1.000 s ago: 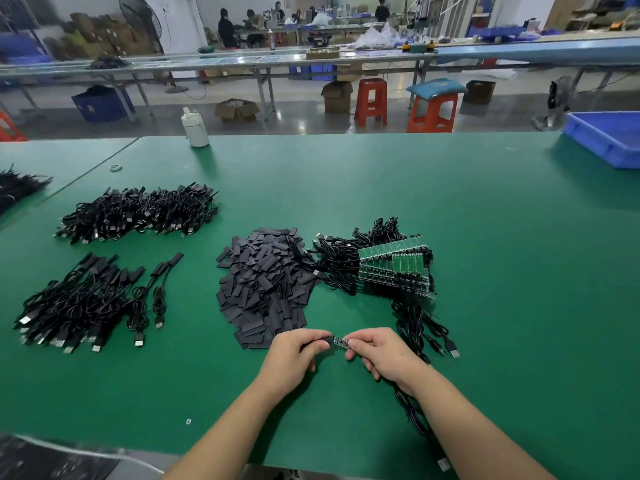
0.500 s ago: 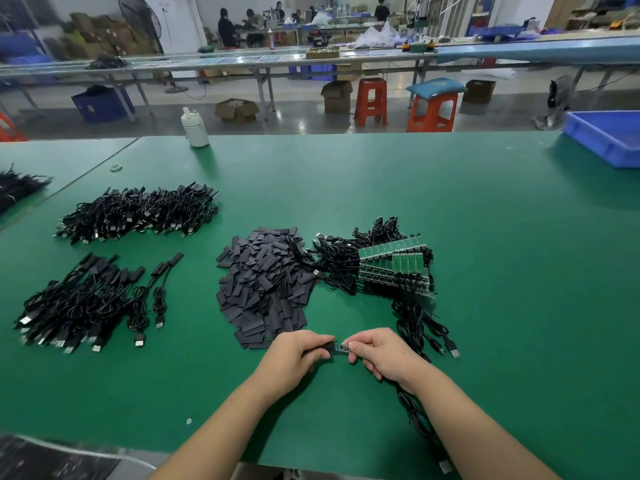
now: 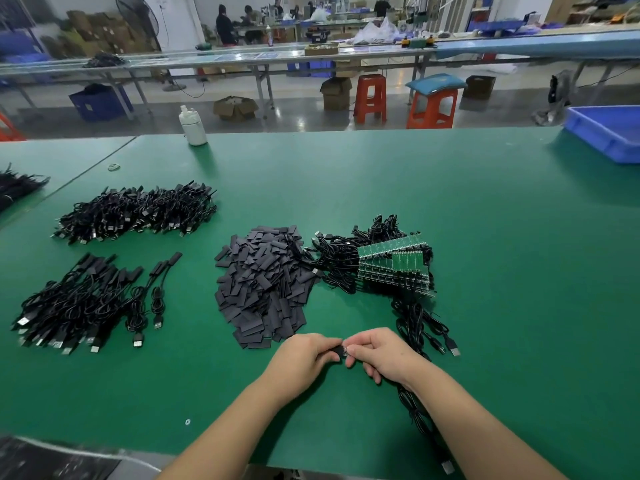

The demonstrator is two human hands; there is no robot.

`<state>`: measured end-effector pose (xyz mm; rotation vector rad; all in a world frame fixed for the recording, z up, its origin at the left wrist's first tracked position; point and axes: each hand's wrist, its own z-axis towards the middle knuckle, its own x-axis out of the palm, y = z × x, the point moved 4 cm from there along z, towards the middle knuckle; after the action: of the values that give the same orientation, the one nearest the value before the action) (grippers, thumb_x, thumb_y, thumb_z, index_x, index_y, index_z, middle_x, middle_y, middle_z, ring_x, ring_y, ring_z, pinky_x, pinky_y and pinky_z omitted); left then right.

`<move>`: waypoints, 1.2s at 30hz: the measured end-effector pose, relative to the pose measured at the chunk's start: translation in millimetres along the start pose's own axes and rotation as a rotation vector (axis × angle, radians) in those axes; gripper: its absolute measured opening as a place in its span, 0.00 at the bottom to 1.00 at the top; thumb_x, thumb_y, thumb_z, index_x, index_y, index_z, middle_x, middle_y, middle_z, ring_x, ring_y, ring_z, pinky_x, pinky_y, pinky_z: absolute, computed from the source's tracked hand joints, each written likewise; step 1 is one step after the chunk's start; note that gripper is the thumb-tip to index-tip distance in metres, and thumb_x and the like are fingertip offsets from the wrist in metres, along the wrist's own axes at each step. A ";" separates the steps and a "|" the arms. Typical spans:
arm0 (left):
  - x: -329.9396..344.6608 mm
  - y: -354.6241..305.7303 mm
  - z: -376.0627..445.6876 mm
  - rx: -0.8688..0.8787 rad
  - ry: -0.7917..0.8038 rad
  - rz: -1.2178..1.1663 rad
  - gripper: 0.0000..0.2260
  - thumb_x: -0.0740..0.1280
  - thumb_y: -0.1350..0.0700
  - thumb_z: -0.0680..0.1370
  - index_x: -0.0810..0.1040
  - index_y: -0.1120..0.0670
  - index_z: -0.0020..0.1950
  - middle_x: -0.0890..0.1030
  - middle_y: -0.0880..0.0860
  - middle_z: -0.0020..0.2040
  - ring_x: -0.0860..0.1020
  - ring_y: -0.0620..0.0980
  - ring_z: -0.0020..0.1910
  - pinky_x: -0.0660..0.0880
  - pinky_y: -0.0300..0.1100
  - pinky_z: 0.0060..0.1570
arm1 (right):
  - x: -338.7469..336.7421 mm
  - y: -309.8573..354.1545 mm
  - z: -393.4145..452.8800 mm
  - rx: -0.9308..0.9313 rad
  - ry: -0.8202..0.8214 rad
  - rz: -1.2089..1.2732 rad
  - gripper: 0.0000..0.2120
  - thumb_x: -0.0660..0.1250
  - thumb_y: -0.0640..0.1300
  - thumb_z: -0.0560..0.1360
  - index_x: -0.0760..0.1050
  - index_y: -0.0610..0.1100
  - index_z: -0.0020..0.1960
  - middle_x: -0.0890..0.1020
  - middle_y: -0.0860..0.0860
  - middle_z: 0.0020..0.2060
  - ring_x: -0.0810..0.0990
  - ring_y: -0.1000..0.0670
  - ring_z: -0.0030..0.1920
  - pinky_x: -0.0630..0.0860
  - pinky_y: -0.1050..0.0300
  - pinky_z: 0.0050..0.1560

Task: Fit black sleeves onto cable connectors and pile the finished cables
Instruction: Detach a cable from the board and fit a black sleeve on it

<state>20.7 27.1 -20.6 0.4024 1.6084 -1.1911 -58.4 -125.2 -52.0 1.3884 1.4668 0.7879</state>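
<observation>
Fingers of both hands around sleeve

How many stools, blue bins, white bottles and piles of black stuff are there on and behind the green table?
Orange stools: 2
Blue bins: 2, one on the table, one on the floor
White bottles: 1
Piles of black cables on the table: 4
Piles of black sleeves: 1
Total: 10

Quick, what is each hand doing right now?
Left hand: closed, pinching a black sleeve.
Right hand: closed, pinching the cable connector at the sleeve's mouth.
</observation>
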 end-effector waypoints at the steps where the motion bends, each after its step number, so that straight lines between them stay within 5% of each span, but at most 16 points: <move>1: 0.9 -0.2 0.2 -0.003 -0.007 0.029 0.12 0.64 0.49 0.81 0.79 0.47 0.63 0.82 0.49 0.50 0.78 0.50 0.50 0.74 0.45 0.50 | 0.6 0.2 -0.3 -0.006 0.007 0.004 0.06 0.66 0.40 0.80 0.79 0.45 0.55 0.86 0.49 0.41 0.73 0.56 0.26 0.72 0.62 0.24; 7: 6.0 -6.2 1.2 -0.011 -0.036 0.151 0.11 0.61 0.48 0.81 0.79 0.45 0.61 0.80 0.46 0.53 0.76 0.47 0.54 0.73 0.44 0.52 | 2.6 1.4 -1.5 0.001 -0.006 0.047 0.05 0.65 0.38 0.80 0.79 0.41 0.55 0.86 0.48 0.41 0.74 0.55 0.27 0.72 0.62 0.25; 22: 5.4 -7.0 0.1 -0.052 -0.169 -0.083 0.08 0.68 0.57 0.79 0.84 0.55 0.56 0.84 0.53 0.49 0.79 0.51 0.49 0.73 0.42 0.52 | 4.0 4.9 -3.4 0.085 -0.008 0.221 0.07 0.66 0.36 0.80 0.78 0.36 0.57 0.87 0.43 0.44 0.86 0.48 0.43 0.80 0.60 0.33; 36: 13.5 -8.9 -1.5 0.023 -0.161 -0.002 0.09 0.63 0.54 0.81 0.82 0.52 0.56 0.82 0.49 0.49 0.80 0.51 0.47 0.77 0.46 0.49 | 4.8 7.1 -2.2 0.111 0.018 0.190 0.06 0.65 0.35 0.79 0.81 0.38 0.53 0.87 0.42 0.46 0.87 0.48 0.43 0.81 0.60 0.35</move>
<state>8.0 20.4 -28.0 0.3114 1.4579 -1.2134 -57.3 -119.1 -45.7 1.6262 1.4250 0.8497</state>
